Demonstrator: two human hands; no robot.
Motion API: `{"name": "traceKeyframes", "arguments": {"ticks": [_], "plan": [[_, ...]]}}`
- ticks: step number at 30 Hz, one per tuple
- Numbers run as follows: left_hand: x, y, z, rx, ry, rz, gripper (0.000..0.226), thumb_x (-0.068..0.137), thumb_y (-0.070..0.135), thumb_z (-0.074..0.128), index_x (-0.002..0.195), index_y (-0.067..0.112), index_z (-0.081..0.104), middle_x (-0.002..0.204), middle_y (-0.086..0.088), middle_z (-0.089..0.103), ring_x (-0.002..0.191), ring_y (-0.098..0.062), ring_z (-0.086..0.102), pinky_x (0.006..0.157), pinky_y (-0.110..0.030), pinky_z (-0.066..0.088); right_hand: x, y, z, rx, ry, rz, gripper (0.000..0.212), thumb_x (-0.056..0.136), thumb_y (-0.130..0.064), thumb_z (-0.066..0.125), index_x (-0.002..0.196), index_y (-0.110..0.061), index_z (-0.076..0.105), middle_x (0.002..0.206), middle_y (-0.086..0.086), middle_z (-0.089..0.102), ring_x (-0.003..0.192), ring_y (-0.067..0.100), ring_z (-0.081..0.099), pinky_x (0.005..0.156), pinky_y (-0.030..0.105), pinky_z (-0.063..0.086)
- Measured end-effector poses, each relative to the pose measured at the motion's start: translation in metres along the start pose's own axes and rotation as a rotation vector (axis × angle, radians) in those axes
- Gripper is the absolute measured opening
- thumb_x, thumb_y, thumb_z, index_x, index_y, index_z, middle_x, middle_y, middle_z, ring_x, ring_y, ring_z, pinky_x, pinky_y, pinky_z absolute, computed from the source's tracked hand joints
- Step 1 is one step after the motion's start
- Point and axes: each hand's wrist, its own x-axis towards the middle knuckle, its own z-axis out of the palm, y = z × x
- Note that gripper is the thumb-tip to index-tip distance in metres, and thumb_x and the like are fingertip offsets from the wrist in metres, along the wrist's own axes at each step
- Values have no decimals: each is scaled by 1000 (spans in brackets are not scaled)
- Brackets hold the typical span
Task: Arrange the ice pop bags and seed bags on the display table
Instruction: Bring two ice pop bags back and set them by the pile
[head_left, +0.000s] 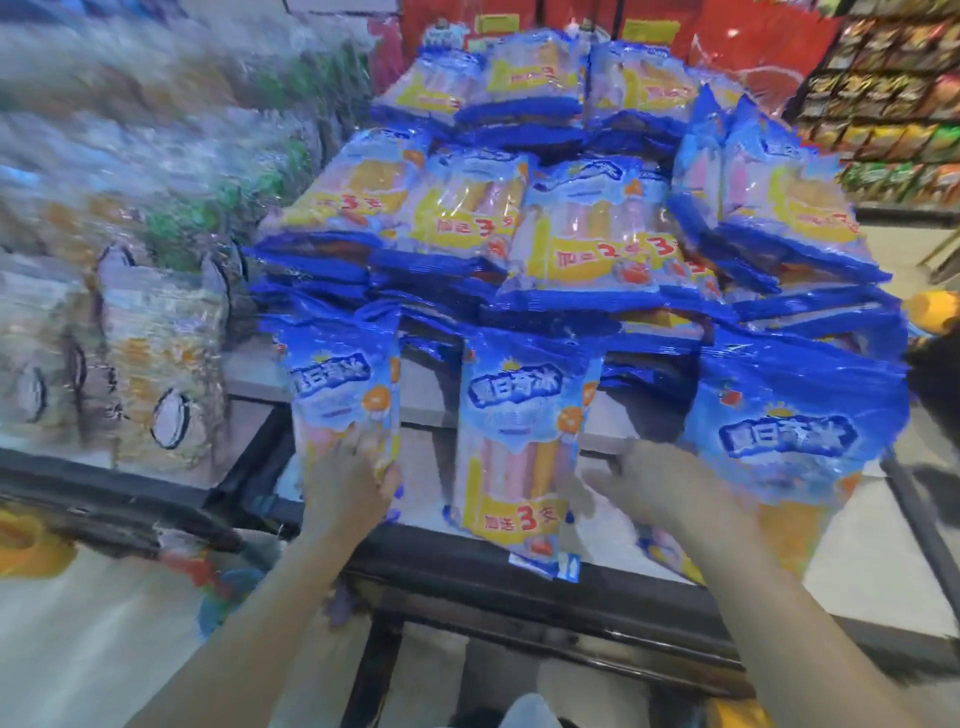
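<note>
Blue and yellow ice pop bags are stacked in tiers on the display table (519, 564). Three bags stand upright along the front row. My left hand (345, 480) grips the lower part of the left upright ice pop bag (340, 387). My right hand (657, 486) rests with fingers spread on the left edge of the right upright ice pop bag (789, 447); whether it grips it is unclear. The middle upright bag (524, 452) stands between my hands, touched by neither. Seed bags (156, 374), pale with oval seed drawings, sit blurred at the left.
The upper stack of ice pop bags (561, 234) fills the table's middle and back. Red packages (727, 47) stand behind it. Snack shelves (893, 104) line the far right. The table's dark front rim runs below my hands, with floor beneath.
</note>
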Motion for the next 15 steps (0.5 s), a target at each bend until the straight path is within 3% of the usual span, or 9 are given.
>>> {"name": "traceKeyframes", "arguments": {"ticks": [2,4,7,10,15], "plan": [[-3,-38,-6,51,-10,-6,53,88,43,43,123,11,67,111,-14,68,96,-40,65,75,-47,56,-4,-49,2,-35,12,-60,53,98,-60,38,129,-23,60,119,8,74,113,32,69,95,44,51],[-8,-72,-20,-20,23,-81,44,91,37,51,125,13,65,114,-14,68,99,-41,64,80,-48,56,-6,-96,4,-85,42,-121,55,103,-57,33,130,-16,57,124,11,71,118,34,66,103,45,47],[-20,-126,-36,-73,55,-164,44,91,30,66,129,8,63,122,-18,66,107,-43,63,87,-51,53,-6,-163,13,-32,50,-213,51,100,-58,43,130,-19,57,129,11,69,121,33,64,94,40,49],[-37,-177,-59,-57,41,-277,48,94,35,66,135,11,60,130,-13,63,118,-40,58,93,-50,50,-4,-227,22,24,63,-342,45,99,-60,45,117,-21,58,119,10,70,116,34,66,84,39,50],[-66,-254,-99,-5,104,-435,49,90,39,66,131,12,65,129,-12,68,117,-37,63,94,-46,53,-8,-329,26,-38,57,-535,45,98,-49,52,132,-19,55,137,8,61,126,33,57,95,42,49]]}}
